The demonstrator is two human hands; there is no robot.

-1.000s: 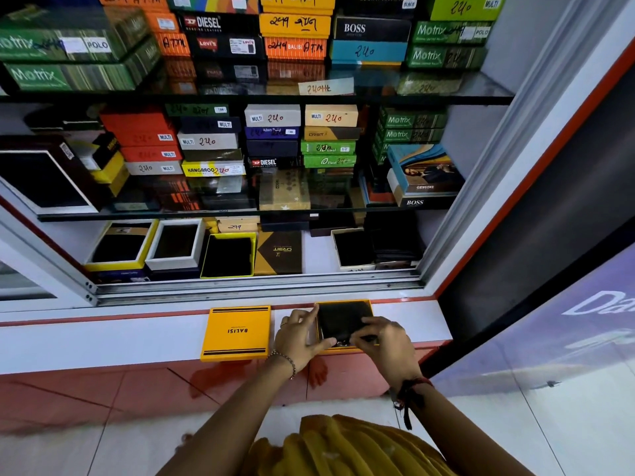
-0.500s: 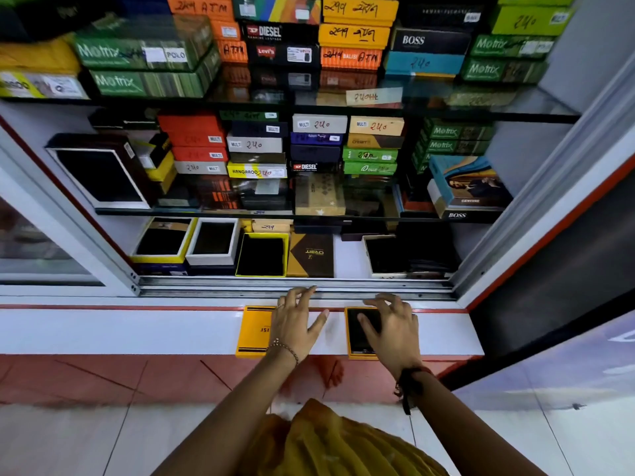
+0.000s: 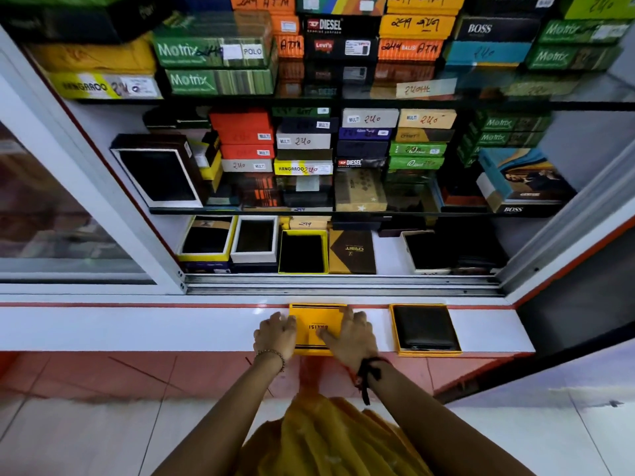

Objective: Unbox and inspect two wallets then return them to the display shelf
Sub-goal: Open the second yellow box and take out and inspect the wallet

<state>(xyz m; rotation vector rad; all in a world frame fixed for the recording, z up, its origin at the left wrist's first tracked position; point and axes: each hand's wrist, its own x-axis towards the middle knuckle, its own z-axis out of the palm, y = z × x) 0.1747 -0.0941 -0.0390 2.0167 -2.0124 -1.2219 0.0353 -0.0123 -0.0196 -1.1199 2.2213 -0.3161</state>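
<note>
— Two hands on the one yellow lid (image 3: 314,329), see? It lies flat on the white ledge (image 3: 137,326), at the front of the case, close to the ledge's near edge.

— And the grip?

— The left hand (image 3: 275,333) is pressed against the lid's left side, fingers spread. The right hand (image 3: 350,334) lies over its right side, fingers curled at the far corner. Both are touching it, but whether they have closed on it I cannot tell.

— Where is the wallet?

— The dark wallet (image 3: 424,326) sits in the open yellow box (image 3: 427,353), further right along the ledge, near its right end, apart from both hands.

— And behind?

— The display shelf (image 3: 388,255) at the bottom of the case, with open boxes in a row; stacked boxes on the glass shelves above.
</note>
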